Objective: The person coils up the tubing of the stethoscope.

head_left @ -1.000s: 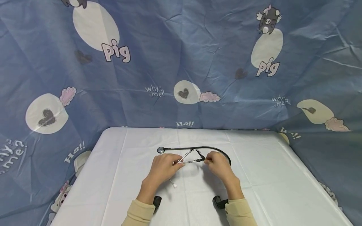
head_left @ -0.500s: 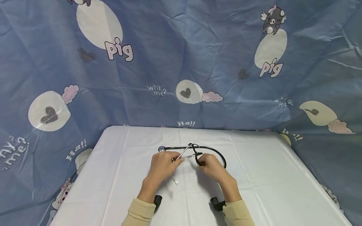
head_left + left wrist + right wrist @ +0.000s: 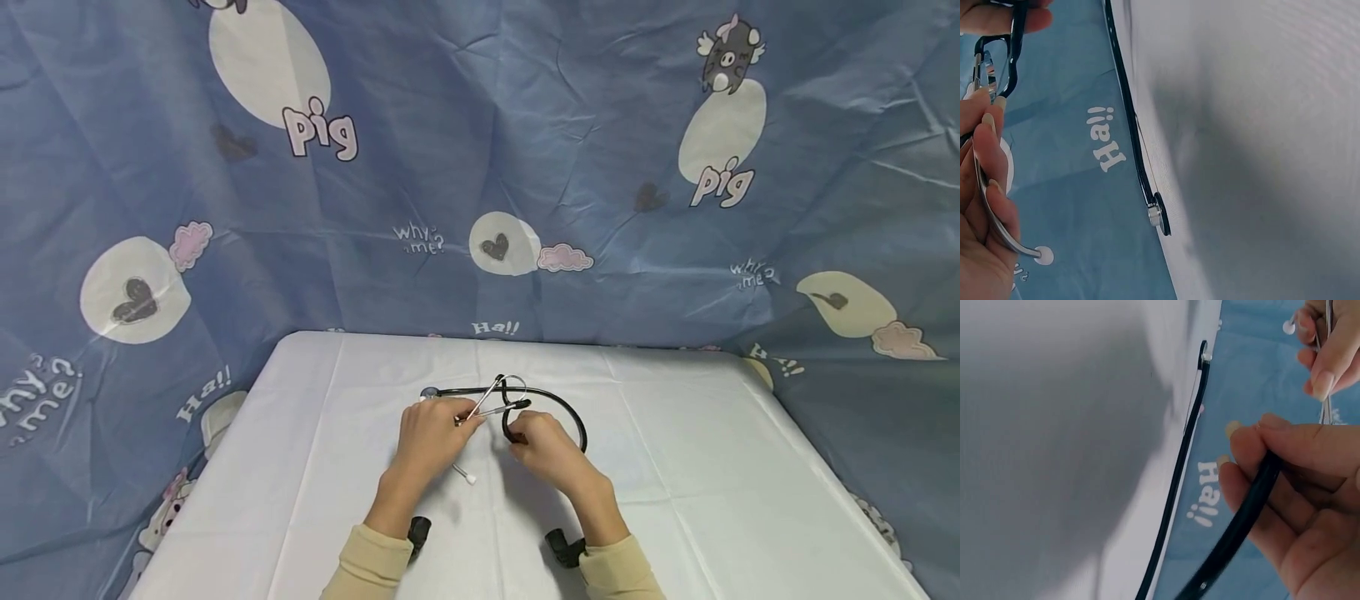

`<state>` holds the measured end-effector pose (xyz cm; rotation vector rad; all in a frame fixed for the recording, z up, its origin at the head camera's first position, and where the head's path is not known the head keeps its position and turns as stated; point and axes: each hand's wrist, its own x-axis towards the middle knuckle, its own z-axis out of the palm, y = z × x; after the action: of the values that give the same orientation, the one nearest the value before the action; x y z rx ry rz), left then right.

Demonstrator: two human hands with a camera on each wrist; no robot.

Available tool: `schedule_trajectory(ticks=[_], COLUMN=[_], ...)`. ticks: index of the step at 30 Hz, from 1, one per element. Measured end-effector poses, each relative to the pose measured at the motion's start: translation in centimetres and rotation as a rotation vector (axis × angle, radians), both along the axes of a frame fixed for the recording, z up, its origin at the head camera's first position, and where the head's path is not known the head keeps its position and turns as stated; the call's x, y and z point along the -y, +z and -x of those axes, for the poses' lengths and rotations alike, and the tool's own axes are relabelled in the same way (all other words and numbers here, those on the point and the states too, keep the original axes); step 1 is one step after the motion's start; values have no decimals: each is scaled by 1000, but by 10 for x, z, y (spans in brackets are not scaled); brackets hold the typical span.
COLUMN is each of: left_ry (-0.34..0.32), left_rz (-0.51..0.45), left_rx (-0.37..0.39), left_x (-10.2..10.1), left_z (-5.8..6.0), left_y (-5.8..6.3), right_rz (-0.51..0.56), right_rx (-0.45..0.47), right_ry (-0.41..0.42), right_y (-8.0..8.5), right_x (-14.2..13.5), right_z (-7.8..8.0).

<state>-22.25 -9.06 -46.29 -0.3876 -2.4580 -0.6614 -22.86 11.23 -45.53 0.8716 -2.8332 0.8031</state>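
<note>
A black stethoscope [image 3: 558, 398] with silver metal ear tubes is held by both hands above the white table. My left hand [image 3: 433, 435] pinches the crossed metal ear tubes; a white ear tip [image 3: 1044, 255] pokes out below its fingers. My right hand [image 3: 550, 446] grips the black tubing [image 3: 1244, 515] between thumb and fingers, close to the fork where the ear tubes join. From there the tube loops right and back behind the hands. Its round chest piece [image 3: 1159, 214] lies at the far left end, near the table's back.
A white cloth covers the table [image 3: 360, 383]. Behind it hangs a blue curtain [image 3: 420, 167] printed with pigs, hearts and words. Black straps with camera mounts [image 3: 566, 547] sit at both wrists, below tan sleeves [image 3: 618, 571].
My right hand has moved left and slightly toward me, bending the tubing near the fork into a tighter curve. The ear tubes tilt up more. My left hand keeps its hold.
</note>
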Motion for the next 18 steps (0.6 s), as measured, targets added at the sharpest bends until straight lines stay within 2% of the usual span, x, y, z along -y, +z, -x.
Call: schedule_trajectory(ticks=[9,18], left_ry=[-15,-5], left_rz=[37,46], left_rx=[-4,-19], left_x=[-2,-3], left_z=[1,0], left_y=[-4,-4], right_rz=[-20,-27], right_rx=[-28,-20], right_ry=[51,46], right_y=[1,12], right_x=[14,20], right_z=[-8,-17])
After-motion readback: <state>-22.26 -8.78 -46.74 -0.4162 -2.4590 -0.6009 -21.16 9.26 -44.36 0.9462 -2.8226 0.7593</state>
